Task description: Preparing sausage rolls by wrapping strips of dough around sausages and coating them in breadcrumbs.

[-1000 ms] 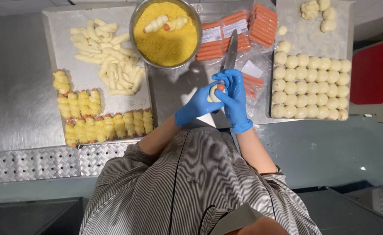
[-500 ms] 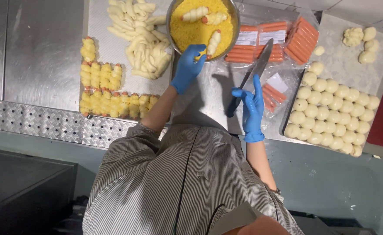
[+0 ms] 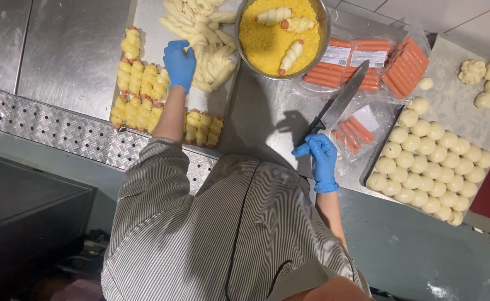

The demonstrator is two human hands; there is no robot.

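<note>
- Your left hand (image 3: pixel 179 63), in a blue glove, lies palm down on the left tray (image 3: pixel 94 50), fingers curled over the coated rolls; you cannot tell whether it pinches one or merely rests on them.
- Coated rolls (image 3: pixel 139 92): yellow, crumb-covered, sausage ends showing, set in rows on the near part of that tray, directly under and beside your left hand.
- Dough-wrapped sausages (image 3: pixel 200 28): pale and uncoated, heaped on the far part of the same tray, just right of your left hand.
- Your right hand (image 3: pixel 321 159), in a blue glove, is closed around the dark handle of the knife (image 3: pixel 340 103) at the near edge of the counter.
- Knife: long blade slanting away from you to the far right, its tip over the sausage packs.
- Metal bowl (image 3: pixel 281 33): round, filled with yellow crumbs, with three wrapped sausages lying on top; it stands far centre, between the two trays.
- Sausage packs (image 3: pixel 362 58): clear plastic, orange sausages inside, right of the bowl; an opened pack (image 3: pixel 356 131) with a few sausages lies just beside your right hand.
- Dough balls (image 3: pixel 432 156): pale and round, in tight rows on the right tray (image 3: pixel 462 106), a few rough lumps at its far corner.
- Striped sleeves cover both your arms.
</note>
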